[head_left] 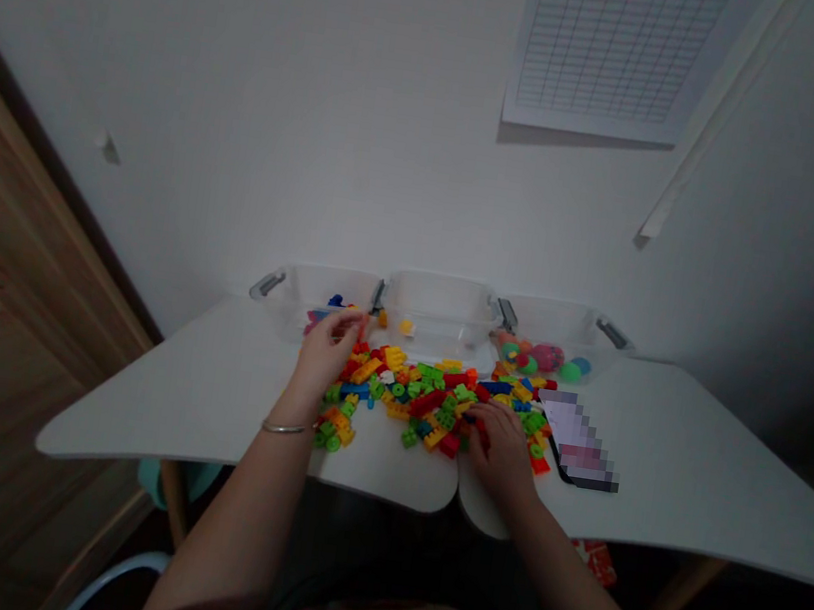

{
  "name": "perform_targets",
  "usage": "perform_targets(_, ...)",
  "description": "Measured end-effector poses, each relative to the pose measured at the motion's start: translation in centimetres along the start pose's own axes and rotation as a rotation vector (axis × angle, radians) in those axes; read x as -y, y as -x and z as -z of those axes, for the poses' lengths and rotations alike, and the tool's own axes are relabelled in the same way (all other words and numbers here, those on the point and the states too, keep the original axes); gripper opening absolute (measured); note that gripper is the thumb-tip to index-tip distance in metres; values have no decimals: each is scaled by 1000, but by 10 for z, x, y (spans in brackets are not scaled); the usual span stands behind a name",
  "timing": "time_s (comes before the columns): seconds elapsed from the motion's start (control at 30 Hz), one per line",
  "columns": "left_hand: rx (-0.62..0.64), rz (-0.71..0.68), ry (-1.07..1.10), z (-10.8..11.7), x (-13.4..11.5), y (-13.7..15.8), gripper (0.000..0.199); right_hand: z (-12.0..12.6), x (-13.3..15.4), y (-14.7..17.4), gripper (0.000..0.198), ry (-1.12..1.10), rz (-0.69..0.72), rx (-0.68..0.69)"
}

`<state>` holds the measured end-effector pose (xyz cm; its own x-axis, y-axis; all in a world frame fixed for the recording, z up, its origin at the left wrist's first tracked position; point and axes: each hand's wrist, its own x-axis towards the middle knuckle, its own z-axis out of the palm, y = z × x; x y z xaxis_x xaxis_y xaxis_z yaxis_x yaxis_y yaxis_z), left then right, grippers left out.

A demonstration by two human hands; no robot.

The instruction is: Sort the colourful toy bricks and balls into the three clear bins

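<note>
My left hand [327, 346], a silver bangle on its wrist, is raised before the left clear bin [296, 279]. Its thumb and fingers pinch a small orange toy brick [364, 326]. Below and to the right spreads a heap of toy building bricks [428, 402] in red, yellow, green, blue and orange. At the heap's right front, my right hand [503, 452] reaches in with curled fingers. Red and dark blue pieces lie by its fingertips, and what they grip, if anything, I cannot make out.
A middle clear bin [446, 295] holds a few yellow pieces; a right clear bin [560, 322] holds colourful balls. A phone [577, 440] lies right of the heap on the white table [196, 407]. A seam splits the table front. The wall stands close behind.
</note>
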<state>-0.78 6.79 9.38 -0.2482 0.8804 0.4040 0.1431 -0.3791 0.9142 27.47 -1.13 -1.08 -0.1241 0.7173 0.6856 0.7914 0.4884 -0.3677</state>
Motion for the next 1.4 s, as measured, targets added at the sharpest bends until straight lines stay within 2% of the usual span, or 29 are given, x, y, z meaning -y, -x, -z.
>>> perform_targets(0.07,8,-59,-199,5,1,14,17,0,0,0,24,-5,-5,-6)
perform_targets(0.17,66,-148,-799,11,7,34,17,0,0,0,24,-4,1,-9)
perform_targets(0.23,125,-170,-1111,14,11,44,22,0,0,1,24,0,7,-8)
perform_targets(0.33,144,-221,-1320,17,16,51,27,-1,-1,1,24,6,8,1)
perform_targets(0.47,78,-270,-1384,22,21,52,30,0,-1,1,24,7,8,1)
perform_targets(0.6,107,-235,-1384,24,24,52,31,1,0,0,23,-1,4,-8)
perform_targets(0.73,83,-205,-1421,25,25,53,34,1,1,0,23,-7,-5,-9)
perform_targets(1.1,114,-185,-1427,27,32,50,37,1,2,0,24,-12,-9,-11)
perform_targets(1.4,31,-122,-1419,34,12,46,33,0,-1,0,24,-10,3,-8)
